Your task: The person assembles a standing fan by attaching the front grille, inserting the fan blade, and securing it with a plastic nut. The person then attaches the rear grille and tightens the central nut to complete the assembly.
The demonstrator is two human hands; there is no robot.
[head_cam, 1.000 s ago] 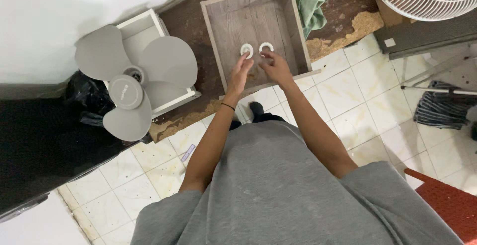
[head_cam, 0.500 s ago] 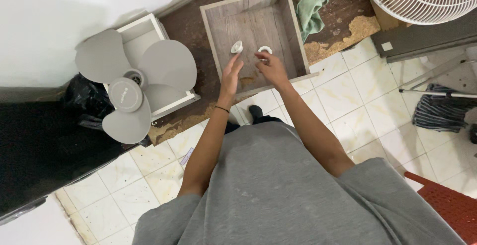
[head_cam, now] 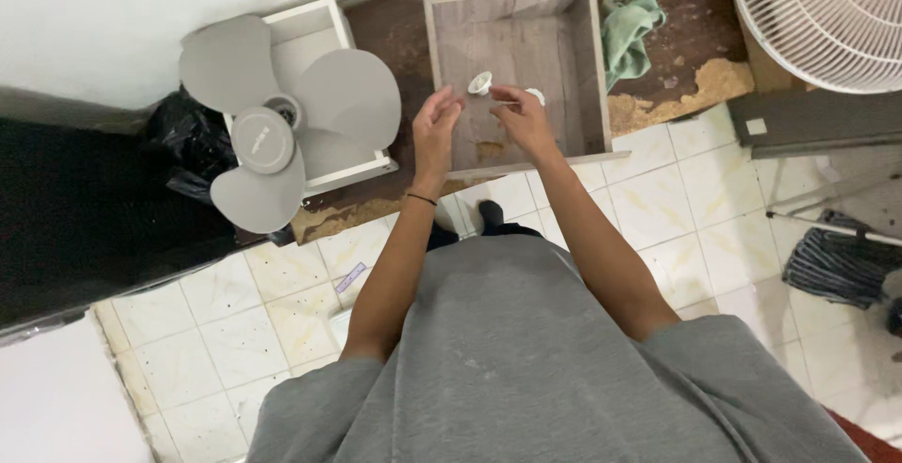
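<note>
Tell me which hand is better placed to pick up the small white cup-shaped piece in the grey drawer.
Probably left: the left hand hangs open right beside the white cup-shaped piece; the right hand already pinches something.

Both hands (head_cam: 479,125) hover over 2 white rings (head_cam: 481,83) in the wooden drawer (head_cam: 587,59).

Loose grey short-sleeved T-shirt (head_cam: 554,360), plain knit fabric, faintly speckled, no print visible. Sleeve hems ending above the elbows; forearms bare below the shirt. Thin dark band (head_cam: 422,199) around the wrist of the left hand (head_cam: 434,128), just above the shirt's upper edge. No band, watch or ring visible on the right hand (head_cam: 522,122). Dark footwear (head_cam: 487,213) showing just beyond the shirt's upper edge, between the two forearms.
</note>
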